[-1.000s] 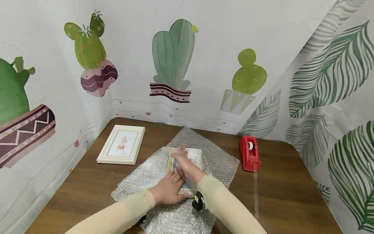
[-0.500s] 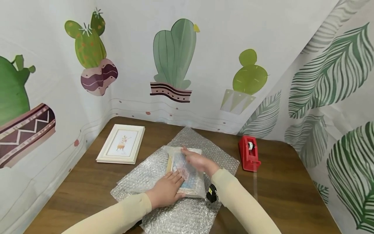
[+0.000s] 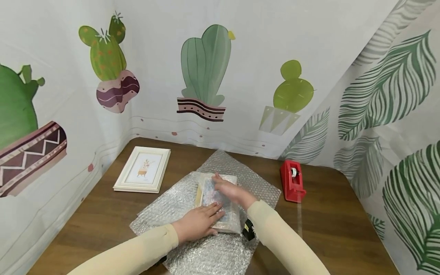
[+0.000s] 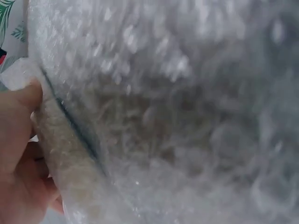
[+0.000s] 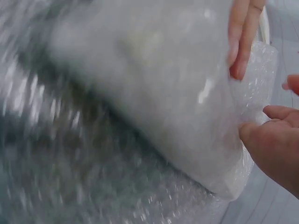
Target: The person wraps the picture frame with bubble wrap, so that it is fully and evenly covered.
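Observation:
A picture frame [image 3: 228, 226] with a blue and pink picture lies under a layer of bubble wrap [image 3: 161, 208] in the middle of the head view. My left hand [image 3: 197, 223] rests on its near left part, fingers straight. Further up on the right, my right hand [image 3: 233, 191] lies over the wrapped frame with fingers extended. In the left wrist view the left hand [image 4: 16, 154] is at the edge of the wrap. The right wrist view shows the right hand [image 5: 275, 147] touching a folded layer of wrap, with fingers of the left hand above.
A white picture frame [image 3: 128, 187] lies at the back left of the wooden table [image 3: 93, 229]. A red tape dispenser [image 3: 291, 189] stands on the right, a strip of clear tape [image 3: 300, 221] running from it toward me. Bubble wrap extends beyond the wrapped frame on several sides.
My right hand has moved from beside the left hand to the right side of the wrapped frame. The left fingers have shifted a little to the right over it.

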The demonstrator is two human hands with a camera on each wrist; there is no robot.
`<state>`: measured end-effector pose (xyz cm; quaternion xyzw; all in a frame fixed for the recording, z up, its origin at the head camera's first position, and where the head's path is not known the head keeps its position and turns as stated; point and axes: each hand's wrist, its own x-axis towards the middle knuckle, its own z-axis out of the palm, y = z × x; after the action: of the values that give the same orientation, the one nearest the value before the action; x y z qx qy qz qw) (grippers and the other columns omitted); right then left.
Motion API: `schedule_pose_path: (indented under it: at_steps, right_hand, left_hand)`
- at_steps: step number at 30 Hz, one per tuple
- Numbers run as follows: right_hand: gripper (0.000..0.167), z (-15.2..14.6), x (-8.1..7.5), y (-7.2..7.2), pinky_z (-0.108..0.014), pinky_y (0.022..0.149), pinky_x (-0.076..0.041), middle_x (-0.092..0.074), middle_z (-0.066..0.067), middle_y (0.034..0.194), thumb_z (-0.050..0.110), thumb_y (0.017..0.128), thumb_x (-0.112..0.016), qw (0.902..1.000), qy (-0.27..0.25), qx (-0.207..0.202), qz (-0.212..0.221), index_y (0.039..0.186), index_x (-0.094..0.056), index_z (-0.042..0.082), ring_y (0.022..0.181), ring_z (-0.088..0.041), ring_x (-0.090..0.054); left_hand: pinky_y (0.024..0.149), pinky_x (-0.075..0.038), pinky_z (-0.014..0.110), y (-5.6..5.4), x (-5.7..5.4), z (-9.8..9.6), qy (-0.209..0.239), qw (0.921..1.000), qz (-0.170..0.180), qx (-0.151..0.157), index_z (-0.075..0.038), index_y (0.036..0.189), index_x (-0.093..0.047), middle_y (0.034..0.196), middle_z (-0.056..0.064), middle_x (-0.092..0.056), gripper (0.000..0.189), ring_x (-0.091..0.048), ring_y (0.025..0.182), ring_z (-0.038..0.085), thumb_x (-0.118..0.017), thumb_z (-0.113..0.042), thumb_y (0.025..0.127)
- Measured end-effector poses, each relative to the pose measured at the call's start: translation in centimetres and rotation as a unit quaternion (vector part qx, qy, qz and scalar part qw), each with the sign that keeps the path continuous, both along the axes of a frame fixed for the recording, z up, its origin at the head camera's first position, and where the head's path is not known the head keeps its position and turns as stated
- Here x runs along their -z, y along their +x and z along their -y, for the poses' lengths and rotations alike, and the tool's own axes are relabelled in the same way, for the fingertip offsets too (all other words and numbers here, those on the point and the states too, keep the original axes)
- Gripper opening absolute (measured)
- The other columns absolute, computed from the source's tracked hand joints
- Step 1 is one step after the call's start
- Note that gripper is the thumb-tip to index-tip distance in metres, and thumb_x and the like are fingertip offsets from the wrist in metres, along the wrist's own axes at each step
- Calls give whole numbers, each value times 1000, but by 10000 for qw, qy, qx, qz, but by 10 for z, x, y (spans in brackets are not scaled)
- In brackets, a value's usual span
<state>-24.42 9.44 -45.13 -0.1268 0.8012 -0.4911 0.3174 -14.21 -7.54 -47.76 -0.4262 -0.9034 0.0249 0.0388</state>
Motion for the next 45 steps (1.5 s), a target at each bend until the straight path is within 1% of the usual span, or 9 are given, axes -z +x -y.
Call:
schedule_pose_path:
  at_steps: [6, 14, 21, 30, 34, 37, 39, 40, 45]
  right_hand:
    - [57, -10, -7, 9, -59, 130, -15, -10, -13, 174, 17, 105, -43, 9877, 866, -333, -1257, 160, -32, 4, 162, -37, -11]
    - [59, -23, 3, 19, -65, 127, -19, -14, -19, 172, 16, 108, -45, 9388, 1810, -795, -2820, 162, -25, 2, 160, -41, -17]
    - [65, -17, 29, 22, -68, 128, -8, -9, -9, 175, 46, 110, -38, 8996, 2904, -1060, -3086, 165, -21, 16, 163, -35, -7]
    - [62, -10, 43, 27, -67, 128, -13, -14, -10, 174, 45, 110, -36, 8604, 3418, -995, -3647, 164, -25, 19, 162, -35, -12]
    - [62, -10, 43, 27, -66, 128, -14, -15, -9, 174, 46, 110, -36, 8574, 3475, -985, -3665, 164, -25, 19, 162, -34, -13]
    - [62, -11, 44, 27, -66, 128, -14, -16, -10, 174, 45, 110, -36, 8577, 3453, -980, -3681, 164, -26, 18, 162, -35, -14]
    - [62, -11, 43, 27, -66, 128, -14, -16, -11, 174, 44, 110, -38, 8595, 3397, -969, -3695, 164, -27, 17, 162, -35, -14]
    - [62, -11, 44, 27, -66, 128, -13, -16, -11, 174, 44, 110, -38, 8594, 3398, -978, -3694, 164, -26, 17, 162, -35, -14]
    - [62, -10, 42, 27, -64, 130, -12, -14, -9, 175, 47, 109, -36, 8602, 3467, -998, -3604, 164, -25, 20, 163, -33, -12]
  left_hand:
    - [112, -51, 32, 0, 1, -1, 27, 9992, 393, -121, -12, 149, -55, 156, 12, -53, 56, -52, 145, 24, -53, -46, 104]
    - [111, -53, 33, 0, 2, 1, 127, 9986, 488, -172, -14, 147, -57, 155, 12, -54, 53, -54, 143, 25, -56, -44, 103]
    - [111, -52, 32, 0, 6, 0, 253, 9990, 364, -102, -13, 146, -58, 154, 13, -55, 54, -56, 141, 25, -57, -45, 102]
    - [108, -54, 31, 17, 6, -10, 144, 9986, -257, -450, -9, 140, -63, 145, 11, -64, 51, -60, 137, 23, -61, -40, 99]
    - [110, -53, 33, 22, 1, -11, 101, 9982, 98, -589, -8, 143, -59, 149, 11, -60, 49, -56, 141, 24, -60, -34, 102]
    - [114, -50, 42, 25, -11, -5, 897, 9844, 1305, -764, -3, 147, -54, 151, 16, -57, 49, -55, 142, 31, -56, -27, 105]
    - [116, -47, 51, 27, -19, 5, 2016, 9392, 2571, -1054, 2, 148, -51, 151, 21, -55, 49, -54, 140, 38, -53, -25, 106]
    - [116, -45, 54, 30, -23, 12, 2711, 8944, 3349, -1200, 4, 149, -48, 151, 24, -53, 51, -53, 140, 41, -51, -24, 107]
    - [116, -46, 51, 45, -19, 55, 5058, 5801, 6113, -1843, 14, 153, -29, 154, 34, -41, 61, -50, 142, 45, -41, -26, 110]
